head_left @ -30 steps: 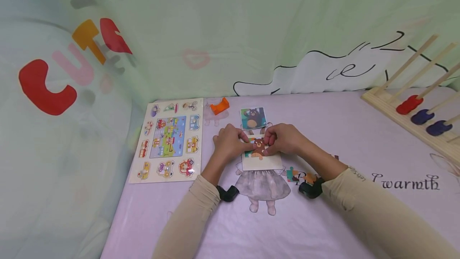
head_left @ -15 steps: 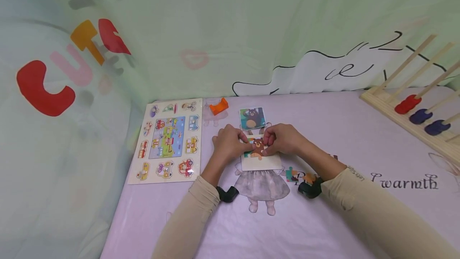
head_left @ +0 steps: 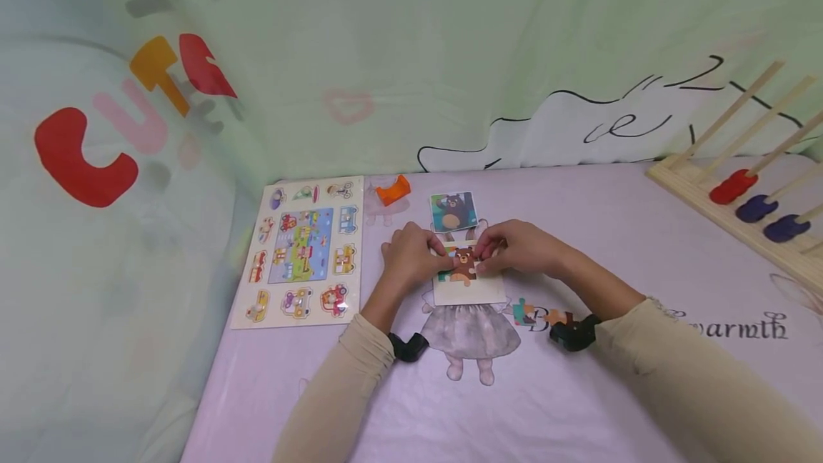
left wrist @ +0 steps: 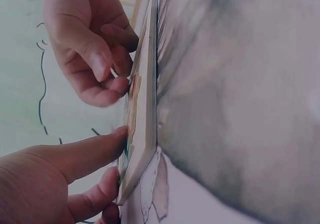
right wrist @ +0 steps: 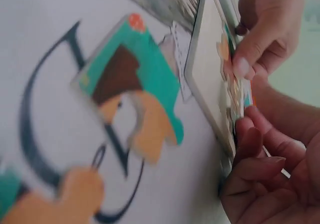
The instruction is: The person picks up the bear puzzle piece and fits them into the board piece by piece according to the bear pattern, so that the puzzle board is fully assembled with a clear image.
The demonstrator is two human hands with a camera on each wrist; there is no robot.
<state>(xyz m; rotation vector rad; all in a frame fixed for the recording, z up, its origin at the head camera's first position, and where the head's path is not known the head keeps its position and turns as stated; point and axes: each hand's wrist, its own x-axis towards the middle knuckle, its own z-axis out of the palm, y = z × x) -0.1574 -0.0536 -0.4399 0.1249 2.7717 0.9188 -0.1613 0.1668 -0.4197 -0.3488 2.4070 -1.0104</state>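
Observation:
A small pale puzzle board [head_left: 469, 296] lies on the cloth, holding joined brown bear puzzle pieces [head_left: 464, 263] in its upper left part. My left hand [head_left: 409, 256] holds the board at its left side, its thumb pressing on the pieces and its fingers at the edge. My right hand [head_left: 526, 249] is at the pieces' right side with loosely bent fingers; its fingertips touch or nearly touch them, and its thumb stands off the board in the left wrist view. Loose puzzle pieces [right wrist: 157, 77] lie right of the board. Behind it is a bear picture card [head_left: 453, 211].
A vehicle peg puzzle [head_left: 347, 291] lies at the left, near an orange curved block [head_left: 393, 191]. At the right stands a wooden bead rack [head_left: 681, 170] with red and blue beads. A printed curtain [head_left: 386, 56] closes off the back.
My right hand and forearm have shifted slightly right, and its thumb has come away from the bear's middle. More of the loose pieces shows. My left hand has stayed in place.

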